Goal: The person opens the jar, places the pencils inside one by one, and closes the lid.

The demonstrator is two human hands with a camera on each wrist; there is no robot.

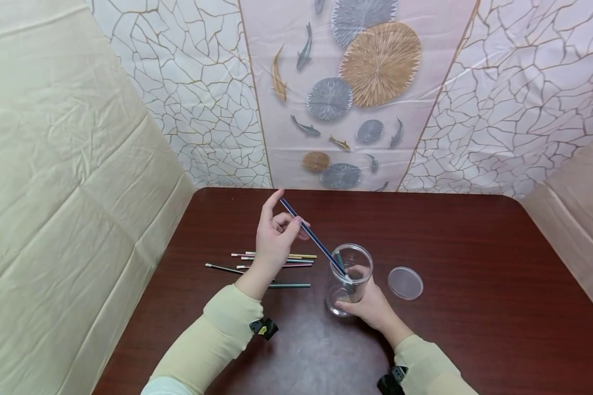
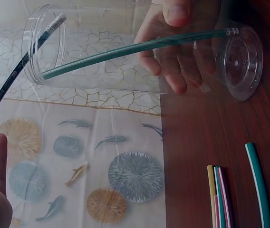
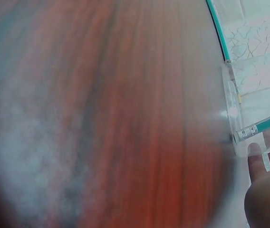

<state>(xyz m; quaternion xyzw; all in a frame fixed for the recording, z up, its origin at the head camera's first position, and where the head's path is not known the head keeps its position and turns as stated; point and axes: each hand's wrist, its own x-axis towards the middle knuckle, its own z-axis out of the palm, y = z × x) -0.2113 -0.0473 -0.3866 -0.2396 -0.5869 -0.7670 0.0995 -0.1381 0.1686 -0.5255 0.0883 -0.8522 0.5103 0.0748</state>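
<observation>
My left hand (image 1: 272, 238) pinches a dark blue pencil (image 1: 312, 236) between thumb and fingers, index finger raised along its upper end. The pencil slants down to the right, its eraser end just inside the mouth of a clear plastic jar (image 1: 330, 291). Around the jar's far side and base curl the fingers and thumb of my right hand (image 1: 373, 304), holding it upright on the table. A green pencil (image 2: 135, 48) leans inside the jar, its eraser end at the bottom. In the right wrist view, that pencil's metal band (image 3: 246, 133) shows by the jar's base.
Several pencils (image 1: 301, 261) lie left of the jar, partly hidden behind my left forearm. One green pencil (image 1: 296, 285) lies apart, nearer me. A round clear lid (image 1: 405, 283) rests right of the jar. Patterned cloth (image 1: 217, 109) hangs behind the brown table (image 1: 474, 247).
</observation>
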